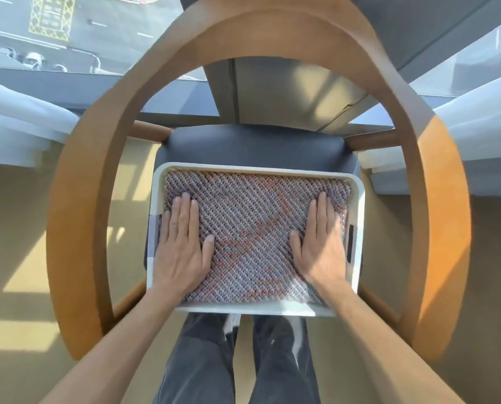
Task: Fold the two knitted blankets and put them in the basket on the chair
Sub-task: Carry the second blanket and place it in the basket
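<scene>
I get bright daylight through the window (54, 39) ahead; hard sun patches mark the floor (25, 258) and the chair (444, 228) at right. Fisheye bends the edges; everything's slightly soft.

The chair (80, 205) stands on the tan floor (19, 217) right in front of me, its curved wooden rail looping wide around the basket. The dark padded seat (252, 147) carries one thing, the white basket (252, 308), sitting flat and square on it. The basket covers most of the seat. A dark strip of cushion shows beyond its far rim, and a sliver shows beside its left wall. Its near rim hides the seat's front edge, just above my legs (202, 360). Inside the basket a folded knitted blanket (249, 217) lies flat, filling it wall to wall.
</scene>
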Demonstrator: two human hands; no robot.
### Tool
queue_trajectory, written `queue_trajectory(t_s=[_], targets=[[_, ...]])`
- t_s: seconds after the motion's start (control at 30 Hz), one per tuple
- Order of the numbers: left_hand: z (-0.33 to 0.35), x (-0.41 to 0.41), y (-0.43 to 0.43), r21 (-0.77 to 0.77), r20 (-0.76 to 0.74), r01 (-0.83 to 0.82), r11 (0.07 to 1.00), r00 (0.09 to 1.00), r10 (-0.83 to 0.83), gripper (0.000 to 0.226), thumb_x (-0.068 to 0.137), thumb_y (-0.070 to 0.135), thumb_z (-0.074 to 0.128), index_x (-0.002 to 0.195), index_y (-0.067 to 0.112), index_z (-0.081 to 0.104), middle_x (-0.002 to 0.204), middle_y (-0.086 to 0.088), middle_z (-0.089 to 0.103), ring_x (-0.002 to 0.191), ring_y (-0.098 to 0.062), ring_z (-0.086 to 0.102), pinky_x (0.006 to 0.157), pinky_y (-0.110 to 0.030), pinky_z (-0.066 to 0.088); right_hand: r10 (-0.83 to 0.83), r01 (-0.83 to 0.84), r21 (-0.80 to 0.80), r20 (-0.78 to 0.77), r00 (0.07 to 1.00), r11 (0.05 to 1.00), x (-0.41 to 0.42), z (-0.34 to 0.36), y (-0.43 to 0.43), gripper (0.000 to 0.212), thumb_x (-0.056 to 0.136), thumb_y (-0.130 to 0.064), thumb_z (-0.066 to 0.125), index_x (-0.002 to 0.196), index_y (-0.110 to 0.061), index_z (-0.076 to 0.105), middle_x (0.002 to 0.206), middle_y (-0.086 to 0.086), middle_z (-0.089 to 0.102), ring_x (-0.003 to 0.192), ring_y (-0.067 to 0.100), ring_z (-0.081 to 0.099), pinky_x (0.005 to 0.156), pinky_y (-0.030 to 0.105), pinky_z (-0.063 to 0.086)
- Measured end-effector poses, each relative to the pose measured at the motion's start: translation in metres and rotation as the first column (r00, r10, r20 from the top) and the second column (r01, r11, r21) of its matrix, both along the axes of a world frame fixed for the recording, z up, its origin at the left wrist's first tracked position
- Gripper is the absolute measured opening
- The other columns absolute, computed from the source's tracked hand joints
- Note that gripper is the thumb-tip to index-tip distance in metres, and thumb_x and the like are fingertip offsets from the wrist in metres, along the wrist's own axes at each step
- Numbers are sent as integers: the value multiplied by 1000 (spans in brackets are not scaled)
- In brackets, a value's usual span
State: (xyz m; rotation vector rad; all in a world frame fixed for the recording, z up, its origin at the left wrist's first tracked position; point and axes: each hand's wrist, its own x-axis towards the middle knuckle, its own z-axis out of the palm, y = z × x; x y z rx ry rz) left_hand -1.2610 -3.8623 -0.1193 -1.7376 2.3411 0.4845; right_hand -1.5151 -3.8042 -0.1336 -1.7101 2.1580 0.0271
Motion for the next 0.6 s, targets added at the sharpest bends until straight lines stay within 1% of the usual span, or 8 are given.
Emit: queue_trajectory(t_s=[0.1,0.17,0.23,0.27,0.33,0.4,0.5,0.6], targets=[[-17,-5,-5,55,68,16,998,997,-20,70,96,42,18,149,-2,6,158,-19,3,147,-28,1,119,-38,-1,28,-27,78,-13,1000,997,0,-13,-8,71,97,-42,31,146,5,12,156,17,1,144,27,-1,114,37,7],[-13,-8,-7,63,101,-7,998,995,1,70,97,44,14,149,-2,4,158,-19,2,147,-28,-1,119,-39,0,4,-4,51,-4,1000,999,3,-4,-6,70,97,-39,34,146,6,13,156,19,2,145,30,-1,117,42,10],[0,-4,1,24,50,20,1000,999,-21,71,96,45,18,149,-1,6,158,-19,0,147,-28,-2,119,-42,3,93,-94,10,67,993,996,8,12,10,70,97,-38,38,146,6,14,156,21,5,145,32,0,118,46,9],[8,-3,6,8,-6,94,996,996,-94,73,96,46,22,149,-1,8,158,-19,1,147,-29,-1,119,-44,5,196,-198,4,97,976,980,9,18,19,71,96,-40,38,146,5,16,156,21,6,145,32,2,117,48,9],[16,3,16,29,-84,350,936,934,-347,76,94,51,24,149,0,12,158,-18,3,147,-30,2,118,-48,9,383,-389,76,81,920,918,4,17,32,74,95,-50,31,145,3,22,156,18,8,145,29,5,116,49,10],[5,12,16,92,-43,515,852,857,-513,76,95,57,19,150,5,11,159,-15,2,147,-28,1,117,-48,11,470,-467,186,30,882,864,-3,4,33,78,94,-58,23,146,0,21,156,16,9,145,28,4,114,49,12],[-13,8,8,219,80,497,840,849,-523,77,94,61,15,151,9,6,159,-13,-4,147,-26,-7,118,-47,6,485,-470,258,7,874,844,-1,-6,25,79,94,-59,23,146,-1,18,155,16,11,145,29,6,114,50,15],[-5,-5,12,235,129,450,861,864,-487,76,95,59,13,150,11,-9,157,-11,-18,144,-25,-20,118,-45,-7,450,-425,297,-20,893,855,7,2,25,75,94,-55,21,146,-1,20,154,17,13,144,31,11,116,50,16]])
